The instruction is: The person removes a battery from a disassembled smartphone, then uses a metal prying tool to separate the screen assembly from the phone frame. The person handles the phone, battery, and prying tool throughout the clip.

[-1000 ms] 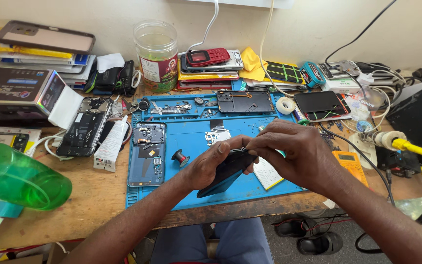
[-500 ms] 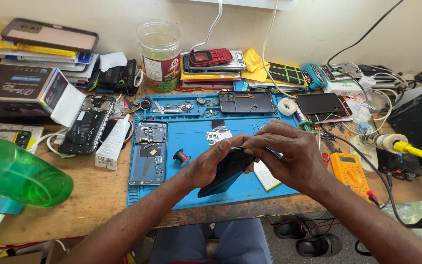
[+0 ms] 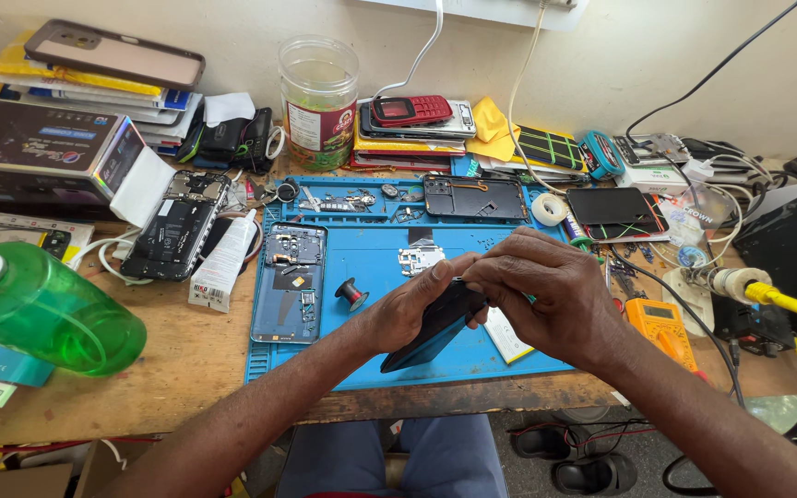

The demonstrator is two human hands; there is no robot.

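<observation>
Phone (image 3: 435,325), tilted toward 2 o'clock, likely light, stiff, fragile (slippery glass); left hand (image 3: 405,314) cradles it, right hand (image 3: 546,295) fingers pinch its upper edge.

This is a phone repair workshop. A blue work mat (image 3: 509,360) lies on a messy wooden table (image 3: 186,369). Opened phones (image 3: 177,226), tiny parts, a glue tube (image 3: 225,263) and wires lie everywhere, with a yellow meter (image 3: 661,327) on the right.
</observation>
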